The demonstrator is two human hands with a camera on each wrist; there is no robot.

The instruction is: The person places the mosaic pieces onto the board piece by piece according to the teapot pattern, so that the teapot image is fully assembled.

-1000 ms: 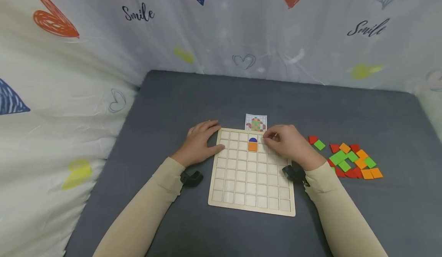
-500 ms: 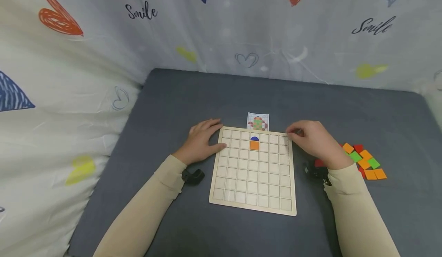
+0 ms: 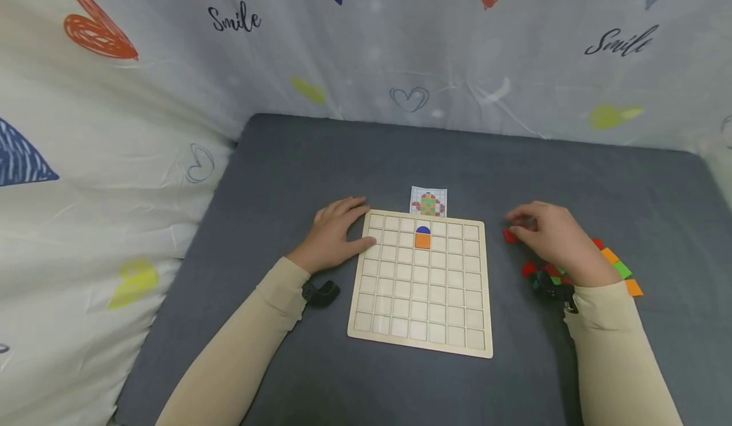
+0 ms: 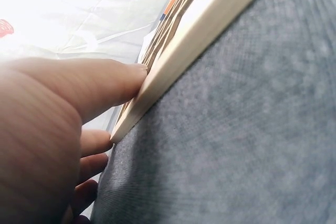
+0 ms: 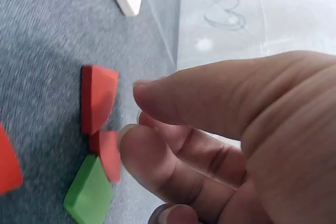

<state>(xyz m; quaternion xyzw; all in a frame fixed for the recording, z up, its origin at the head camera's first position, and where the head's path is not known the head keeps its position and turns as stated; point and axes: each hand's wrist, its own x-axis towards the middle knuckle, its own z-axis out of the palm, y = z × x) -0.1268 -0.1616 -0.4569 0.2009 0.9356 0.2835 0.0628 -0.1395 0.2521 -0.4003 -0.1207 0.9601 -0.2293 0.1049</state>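
A pale wooden grid board (image 3: 420,346) lies flat on the dark cloth. Near its top edge sit a blue half-round piece (image 3: 422,229) and an orange square piece (image 3: 422,241). My left hand (image 3: 330,238) rests at the board's upper left corner, thumb tip on the rim and the other fingers relaxed. To the right of the board, my right hand (image 3: 551,238) hovers over loose pieces. A gap shows between its thumb and index finger, with nothing held. Close to those fingertips in the right wrist view lie a red piece (image 5: 100,98) and a green piece (image 5: 90,192).
A small pattern card (image 3: 429,201) lies behind the board, its lower edge against the rim. More red, orange (image 3: 633,287) and green pieces (image 3: 622,268) lie partly hidden under my right hand and wrist. A printed curtain (image 3: 366,51) hangs along the table's back and left side.
My right hand has moved right, from above the board's upper right part to over the loose pieces. The left hand stays at the corner, and the blue and orange pieces remain in place.
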